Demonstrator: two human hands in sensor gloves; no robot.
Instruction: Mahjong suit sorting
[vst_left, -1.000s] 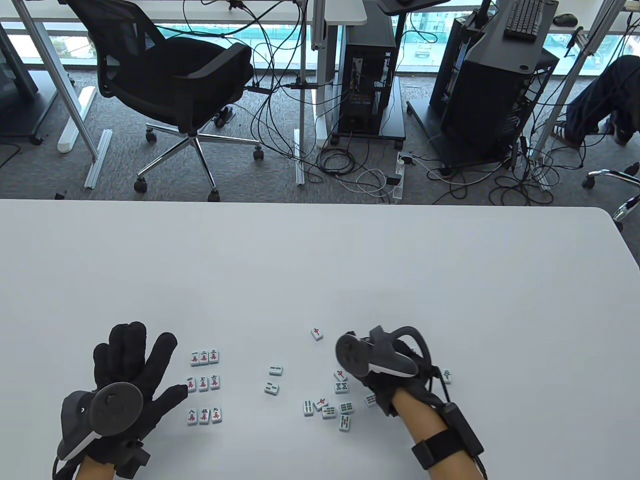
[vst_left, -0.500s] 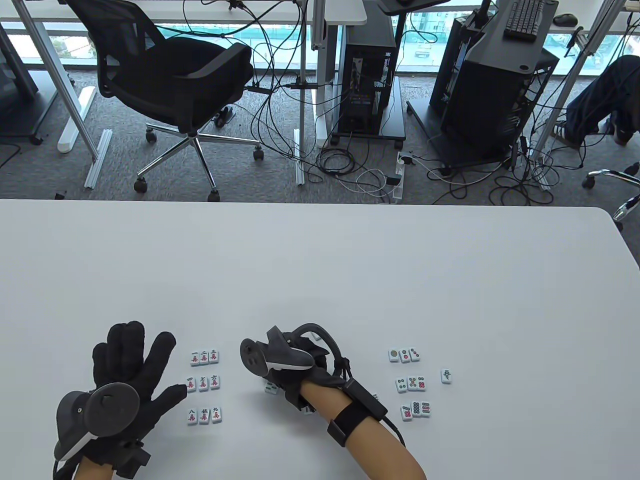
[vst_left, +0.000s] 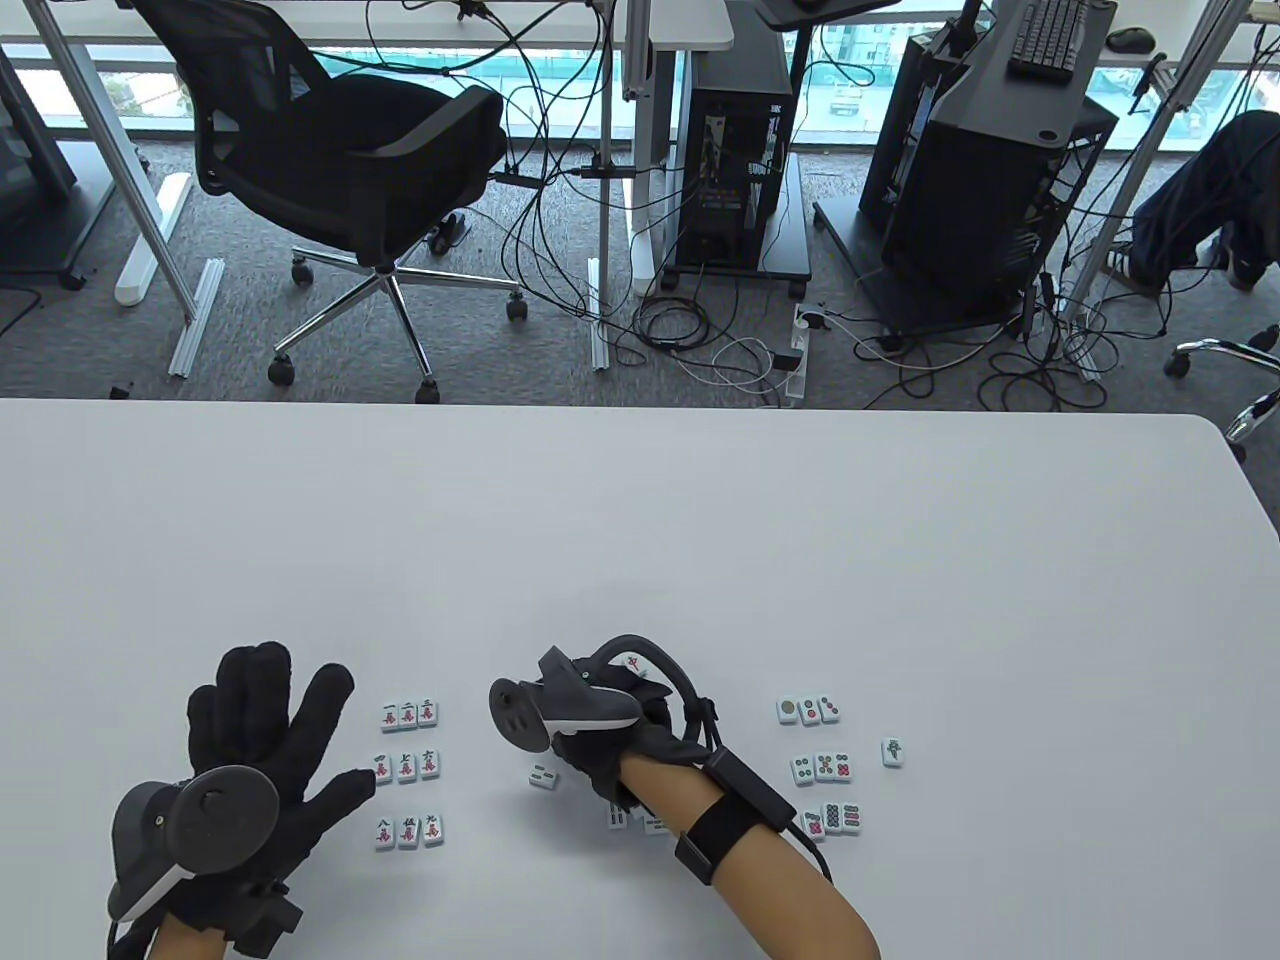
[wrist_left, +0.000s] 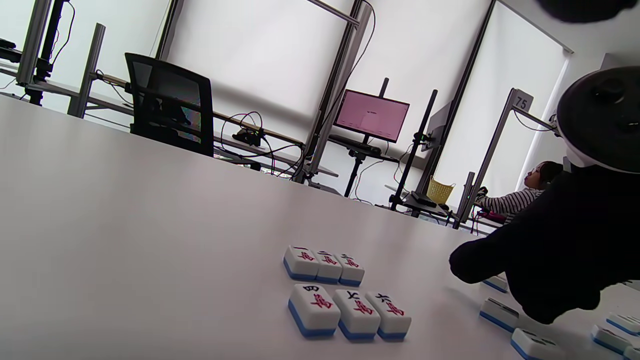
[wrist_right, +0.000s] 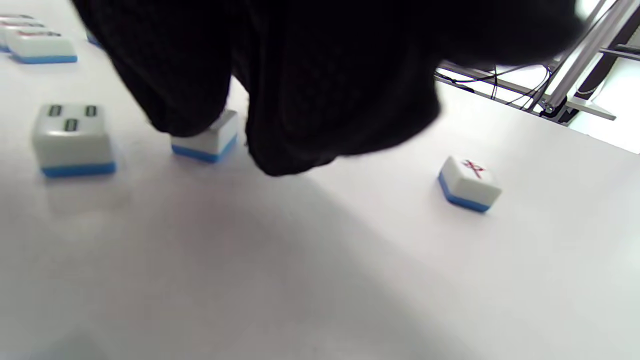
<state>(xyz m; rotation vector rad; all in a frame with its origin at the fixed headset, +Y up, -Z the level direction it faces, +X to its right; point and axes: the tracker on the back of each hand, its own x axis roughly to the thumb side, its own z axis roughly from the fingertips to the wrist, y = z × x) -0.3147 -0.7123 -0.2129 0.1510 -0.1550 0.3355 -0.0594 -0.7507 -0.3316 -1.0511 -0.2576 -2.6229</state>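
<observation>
My left hand (vst_left: 270, 735) lies flat and spread on the white table (vst_left: 640, 540), just left of a three-by-three block of character tiles (vst_left: 408, 766) (wrist_left: 350, 310). My right hand (vst_left: 575, 750) (wrist_right: 240, 145) is at the table's middle, fingers curled down. There one fingertip sits on a bamboo tile (wrist_right: 207, 140) with the thumb close against its side; the tile stands on the table. A three-bamboo tile (vst_left: 544, 773) (wrist_right: 72, 137) lies just beside it. More bamboo tiles (vst_left: 620, 815) peek out under my right wrist. A block of dot tiles (vst_left: 822, 766) sits on the right.
A red-character tile (vst_left: 634, 662) (wrist_right: 469, 182) lies alone behind my right hand. A green-character tile (vst_left: 893, 752) lies right of the dot block. Beyond the table's far edge are an office chair (vst_left: 350, 170) and floor cables.
My right hand has swung left from the loose tiles to the two bamboo tiles at the middle, then edged slightly right, uncovering the three-bamboo tile. My left hand has stayed put.
</observation>
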